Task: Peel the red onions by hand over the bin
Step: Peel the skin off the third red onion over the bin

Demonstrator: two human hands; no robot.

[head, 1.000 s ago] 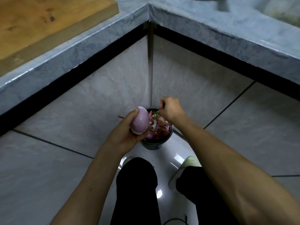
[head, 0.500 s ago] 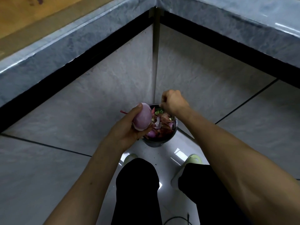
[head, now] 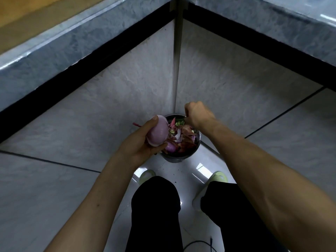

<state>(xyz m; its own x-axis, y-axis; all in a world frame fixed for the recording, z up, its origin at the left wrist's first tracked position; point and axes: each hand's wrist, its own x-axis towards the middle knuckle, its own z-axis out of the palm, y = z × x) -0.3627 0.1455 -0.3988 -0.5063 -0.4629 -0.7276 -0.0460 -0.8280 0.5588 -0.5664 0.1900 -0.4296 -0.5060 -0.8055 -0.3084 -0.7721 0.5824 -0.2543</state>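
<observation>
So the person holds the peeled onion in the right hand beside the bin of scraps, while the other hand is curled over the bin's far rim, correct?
Not quite: the head view shows the peeled onion gripped in the left hand, not the right. The right hand is the one curled over the far rim of the bin of scraps.

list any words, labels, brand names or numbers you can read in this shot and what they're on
None: no text, label, brand or number can be read anywhere in the head view.
The red onion in the left hand carries no sticker.
The bin shows a plain dark wall, no marking.
The right hand is curled above the bin; whether it holds anything cannot be told.
The light green shoes show no logo clear enough to read.
The counter edge is bare stone pattern.
</observation>
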